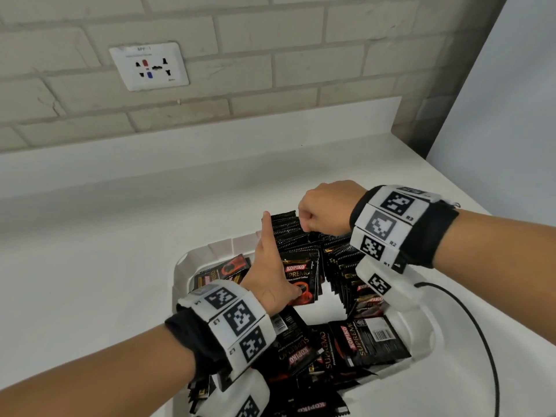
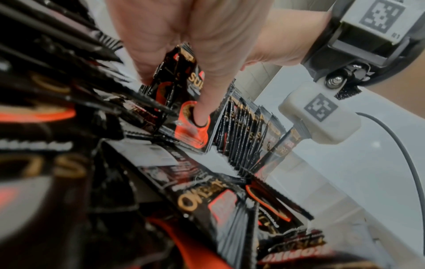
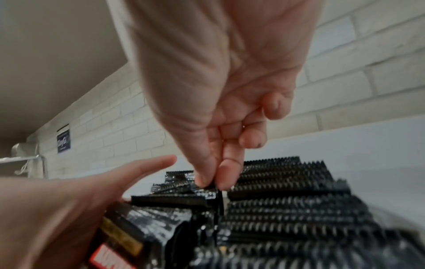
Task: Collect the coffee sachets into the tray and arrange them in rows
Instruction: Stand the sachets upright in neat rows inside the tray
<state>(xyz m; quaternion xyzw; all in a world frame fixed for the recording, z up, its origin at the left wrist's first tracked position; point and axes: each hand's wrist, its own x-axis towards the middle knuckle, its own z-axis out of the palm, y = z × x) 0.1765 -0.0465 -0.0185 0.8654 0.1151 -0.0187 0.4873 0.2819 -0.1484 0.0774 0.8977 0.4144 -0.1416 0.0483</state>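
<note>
A wall socket (image 1: 149, 67) sits on the brick wall (image 1: 270, 55) at the far left, above a white counter (image 1: 90, 236). On the counter stands a white tray (image 1: 180, 266) full of black coffee sachets (image 1: 365, 341); some lie loose and flat along its near side, others stand on edge in rows.

The left hand (image 1: 267, 266) reaches into the tray with straight fingers laid along the left side of an upright stack of sachets (image 1: 301, 275). In the left wrist view its thumb (image 2: 202, 111) presses on the front face of the nearest sachet of that stack, so the stack is held between thumb and fingers rather than clenched in a fist.

To the right of the stack, a second row of sachets (image 1: 340, 266) stands on edge along the tray's right part, close beside the first.

The right hand (image 1: 326, 207) hangs above the far end of the rows with its fingers curled. In the right wrist view its thumb and forefinger (image 3: 226, 174) pinch the top edge of a single sachet (image 3: 218, 200) that stands between the two rows.

A black cable (image 1: 481, 341) runs over the counter at the right of the tray.
</note>
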